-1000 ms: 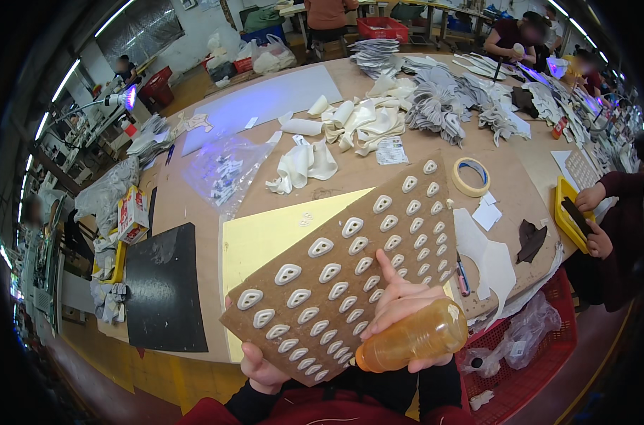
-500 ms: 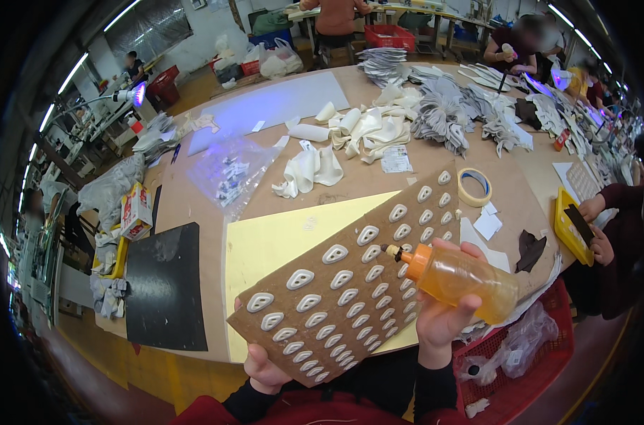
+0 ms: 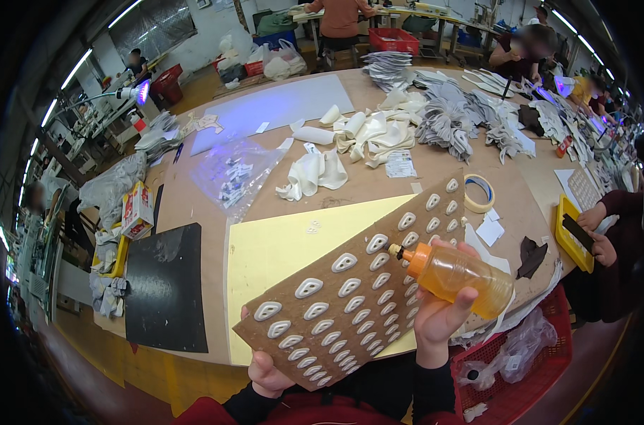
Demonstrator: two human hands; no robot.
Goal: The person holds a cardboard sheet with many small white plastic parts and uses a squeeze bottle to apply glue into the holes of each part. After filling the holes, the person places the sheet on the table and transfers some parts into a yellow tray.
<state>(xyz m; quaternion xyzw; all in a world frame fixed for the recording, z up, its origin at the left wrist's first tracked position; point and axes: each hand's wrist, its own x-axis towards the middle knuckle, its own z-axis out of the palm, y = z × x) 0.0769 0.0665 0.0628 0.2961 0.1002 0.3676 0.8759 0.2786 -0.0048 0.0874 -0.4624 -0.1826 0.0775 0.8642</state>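
My left hand (image 3: 269, 375) grips the lower left corner of a brown board (image 3: 293, 292), which tilts up over the table. Rows of small white oval pieces with holes (image 3: 344, 263) cover its face. In my right hand (image 3: 439, 322) is a squeeze bottle (image 3: 467, 282) of amber liquid with an orange cap. Its dark, yellowish-tipped nozzle points left, at the white pieces in the board's upper part; whether it touches one I cannot tell. Beneath the board lies a pale yellow sheet (image 3: 265, 248).
Masking tape (image 3: 479, 193), a black mat (image 3: 167, 287), cream cut pieces (image 3: 371, 131) and grey stacks (image 3: 446, 124) lie on the table. A red crate (image 3: 556, 347) stands at lower right. At right, a co-worker's hands (image 3: 598, 234) are over a yellow tray (image 3: 571, 237).
The board has shifted slightly to the right in my left hand. The bottle's nozzle now sits a little farther right, over a higher part of the board.
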